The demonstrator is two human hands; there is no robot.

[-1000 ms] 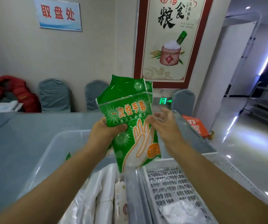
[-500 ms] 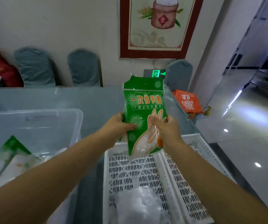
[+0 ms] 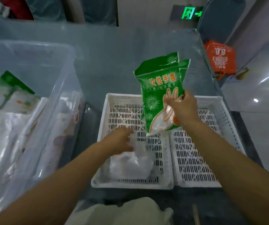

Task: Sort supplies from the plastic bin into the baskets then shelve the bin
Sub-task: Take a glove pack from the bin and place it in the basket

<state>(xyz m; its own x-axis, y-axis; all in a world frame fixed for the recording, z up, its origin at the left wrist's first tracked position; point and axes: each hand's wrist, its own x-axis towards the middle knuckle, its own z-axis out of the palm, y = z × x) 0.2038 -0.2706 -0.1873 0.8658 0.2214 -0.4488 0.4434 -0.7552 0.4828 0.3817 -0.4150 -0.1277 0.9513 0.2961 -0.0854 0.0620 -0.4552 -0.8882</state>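
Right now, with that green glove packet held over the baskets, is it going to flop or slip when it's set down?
The green glove packet is probably floppy: its top flaps bend. The glossy film looks slippery, so the right hand could lose it. It's likely light, as one hand holds it.

Both bare forearms reach up from the bottom of the frame. The right hand (image 3: 183, 106) is raised at centre right, its fingers and thumb pinching the lower half of a green glove packet (image 3: 160, 88) held upright. The left hand (image 3: 121, 140) sits lower, near the centre, knuckles up, its fingers curled down onto a clear plastic bag (image 3: 130, 163), whether gripping it or only touching I cannot tell
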